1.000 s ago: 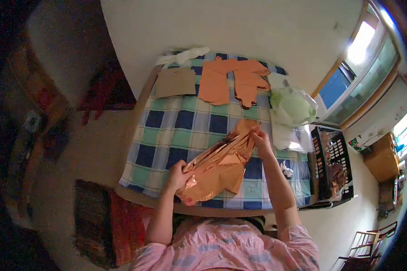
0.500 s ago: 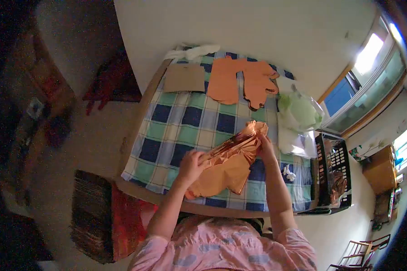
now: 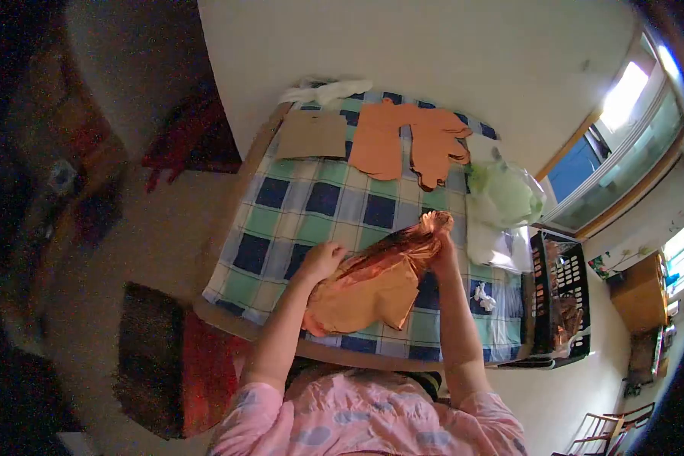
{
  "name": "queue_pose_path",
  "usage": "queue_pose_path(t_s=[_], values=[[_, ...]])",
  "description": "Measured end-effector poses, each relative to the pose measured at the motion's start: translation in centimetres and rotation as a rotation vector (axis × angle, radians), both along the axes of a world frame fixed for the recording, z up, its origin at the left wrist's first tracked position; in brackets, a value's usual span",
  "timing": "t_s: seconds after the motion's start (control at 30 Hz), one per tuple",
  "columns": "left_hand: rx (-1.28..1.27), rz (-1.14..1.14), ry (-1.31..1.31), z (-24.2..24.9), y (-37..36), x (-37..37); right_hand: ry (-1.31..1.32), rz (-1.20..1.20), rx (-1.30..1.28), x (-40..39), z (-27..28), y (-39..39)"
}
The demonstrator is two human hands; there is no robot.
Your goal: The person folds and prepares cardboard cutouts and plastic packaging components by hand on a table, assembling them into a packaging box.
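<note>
A crumpled, shiny copper-coloured foil piece [image 3: 365, 300] lies at a slant on the checked cloth in front of me, smooth and tan along its lower part and creased along its upper edge. My right hand [image 3: 443, 257] grips its gathered upper right end, the fingers partly hidden behind the foil. Just beside the foil's upper left edge is my left hand [image 3: 323, 262], fingers loosely bent and slightly apart, with nothing visible in them. Whether its fingertips touch the foil is hard to see.
Flat orange shapes [image 3: 376, 144] and a tan card [image 3: 311, 135] lie at the table's far side. A clear bag with something green [image 3: 505, 190] sits at the right, near a black basket [image 3: 539, 285]. A crumpled white scrap [image 3: 484, 296] lies nearer.
My left hand has come off the foil's creased edge and moved slightly up. The foil's left part has spread out lower, while my right hand keeps its hold.
</note>
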State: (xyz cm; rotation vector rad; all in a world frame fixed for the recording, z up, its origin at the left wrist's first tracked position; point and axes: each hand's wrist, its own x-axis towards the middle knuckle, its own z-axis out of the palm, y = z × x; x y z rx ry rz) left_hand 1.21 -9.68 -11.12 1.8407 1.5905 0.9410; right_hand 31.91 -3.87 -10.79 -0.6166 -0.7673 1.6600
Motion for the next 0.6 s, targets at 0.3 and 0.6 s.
queue_pose_path(t_s=[0.3,0.6], values=[[-0.004,-0.355,-0.269,6.2,6.5,6.7,0.059,0.152,0.051,-2.1,1.3,1.0],[-0.059,-0.458,-0.123,2.8,8.7,6.4,0.103,0.088,-0.018,-1.9,-0.2,1.5]])
